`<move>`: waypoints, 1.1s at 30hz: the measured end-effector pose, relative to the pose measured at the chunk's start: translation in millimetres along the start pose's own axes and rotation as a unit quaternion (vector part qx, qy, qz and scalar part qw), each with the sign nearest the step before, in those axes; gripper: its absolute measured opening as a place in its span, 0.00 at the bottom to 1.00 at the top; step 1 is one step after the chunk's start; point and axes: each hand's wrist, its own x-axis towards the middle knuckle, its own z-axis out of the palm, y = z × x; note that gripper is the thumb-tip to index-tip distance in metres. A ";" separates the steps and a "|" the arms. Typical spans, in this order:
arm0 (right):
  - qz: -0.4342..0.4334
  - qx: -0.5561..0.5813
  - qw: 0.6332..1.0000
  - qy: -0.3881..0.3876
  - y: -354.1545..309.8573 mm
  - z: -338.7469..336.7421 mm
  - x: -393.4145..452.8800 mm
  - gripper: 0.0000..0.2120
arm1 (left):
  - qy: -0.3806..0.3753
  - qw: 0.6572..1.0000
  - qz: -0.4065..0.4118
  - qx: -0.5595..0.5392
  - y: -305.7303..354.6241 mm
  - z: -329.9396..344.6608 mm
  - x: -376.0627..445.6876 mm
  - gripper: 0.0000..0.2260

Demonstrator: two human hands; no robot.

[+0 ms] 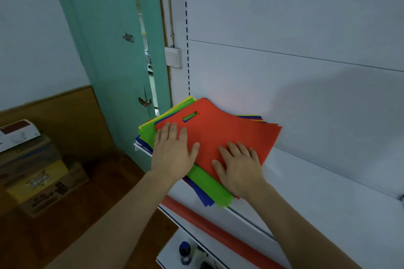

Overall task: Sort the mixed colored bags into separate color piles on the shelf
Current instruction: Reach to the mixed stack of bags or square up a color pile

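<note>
Right now both hands lie flat on a mixed stack of bags at the left end of the white shelf [317, 181]. The red bag [227, 135] is on top, its cut-out handle slot toward the wall, and it sits skewed over the others. The left hand [172, 150] rests with straight fingers over the red bag's near left corner, its palm spilling onto the green bag [207, 188] below. The right hand [238, 166] presses with spread, straight fingers on the red bag's near edge; neither hand curls round anything. Green shows again at the stack's left side, with a yellow edge [185, 99] peeking out at the back and blue bags [203, 199] fanned out underneath, their corners hanging past the shelf's front lip. More coloured edges show at the right behind the red bag. A red strip [218, 231] runs along the front of the shelf below. To the left stands a green door [113, 50], slightly ajar, and cardboard boxes [37, 177] are piled on the floor by the wood-panelled wall. A dark bottle [184, 251] stands on a lower shelf.
</note>
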 end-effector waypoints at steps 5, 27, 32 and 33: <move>0.023 -0.013 0.999 0.018 0.8 5.0 -5.6 0.32 | -0.081 0.995 0.034 0.052 -8.5 19.0 23.1 0.49; 0.548 0.204 0.806 0.091 19.7 -17.6 -47.2 0.44 | -0.081 0.966 0.236 -0.072 -7.3 33.3 15.7 0.40; 0.558 0.311 0.750 0.173 39.4 -21.5 -48.9 0.38 | -0.104 0.947 0.254 -0.164 -11.9 29.4 22.9 0.46; 0.554 0.325 0.744 0.185 41.0 -21.4 -49.8 0.38 | -0.119 0.936 0.255 -0.209 -12.4 26.2 25.5 0.47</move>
